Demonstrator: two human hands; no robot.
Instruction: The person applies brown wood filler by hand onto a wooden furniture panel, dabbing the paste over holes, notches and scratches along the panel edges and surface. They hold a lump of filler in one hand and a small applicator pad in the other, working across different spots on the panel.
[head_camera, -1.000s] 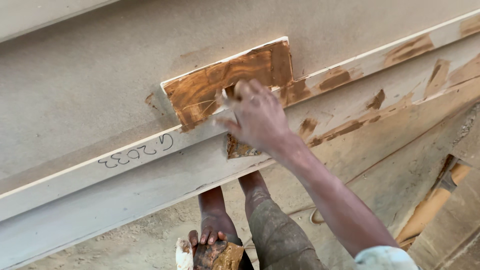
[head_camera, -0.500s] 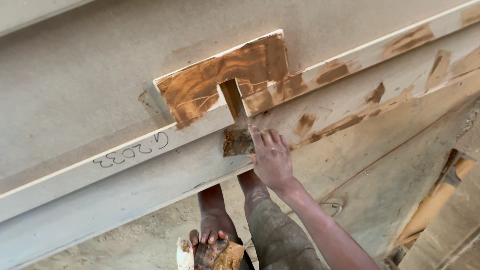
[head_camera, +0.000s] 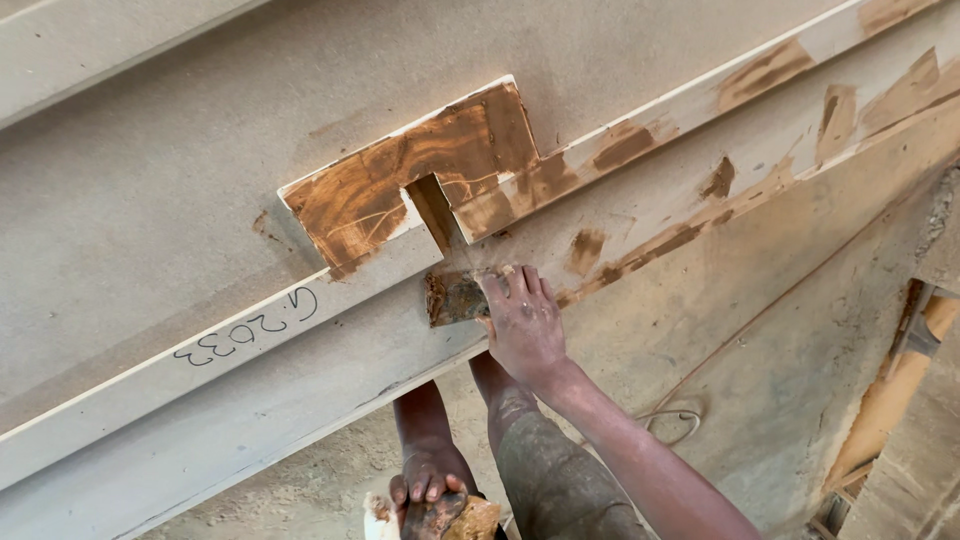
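Note:
A large grey-primed wooden panel (head_camera: 200, 200) with raised rails lies tilted in front of me. A brown filler patch (head_camera: 420, 180) surrounds a notch (head_camera: 432, 212) in the upper rail. My right hand (head_camera: 525, 325) lies flat on the lower rail, fingers together, with its tips beside a small dark brown smear (head_camera: 452, 298). Whether a blade sits under the fingers is hidden. My left hand (head_camera: 428, 478) hangs low by my legs, its fingers curled over a dark lump of brown filler (head_camera: 440, 515) with a tan piece (head_camera: 480, 520) beside it.
More brown filler dabs (head_camera: 770, 70) dot the rails to the right. A handwritten mark (head_camera: 245, 330) sits on the upper rail. Below is a dusty floor with a wire loop (head_camera: 675, 425). Tan wooden pieces (head_camera: 900, 385) stand at the right edge.
My right hand came down from the notch in the upper rail to the lower rail and now presses beside the dark smear. The left hand has stayed low.

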